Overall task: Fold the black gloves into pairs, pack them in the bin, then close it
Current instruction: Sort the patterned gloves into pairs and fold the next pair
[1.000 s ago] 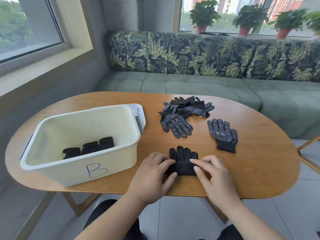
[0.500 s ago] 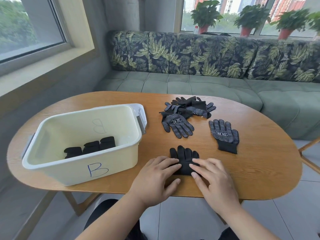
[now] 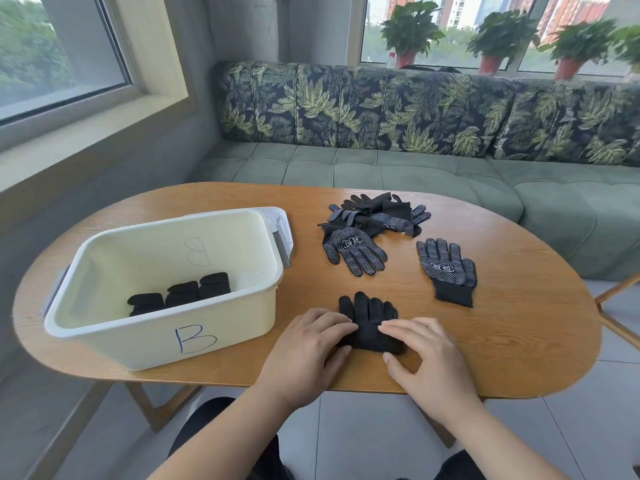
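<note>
One oval wooden table (image 3: 519,341) carries a cream bin (image 3: 138,344) marked "B" in blue near its left edge, with folded black gloves (image 3: 180,294) inside. Loose dotted gloves (image 3: 374,216) lie toward the far edge. At the near edge, the left hand (image 3: 304,351) and right hand (image 3: 426,358) press flat fingers onto a stacked glove pair (image 3: 369,313).

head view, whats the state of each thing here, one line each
bin, open, no lid on
folded gloves, three bundles lying inside the bin
glove pair, flat on the table, cuff end under both hands
left hand, fingers resting on the glove pair
right hand, fingers resting on the glove pair
lone glove, flat, dotted side up, unfolded
glove pile, loose, unfolded
</note>
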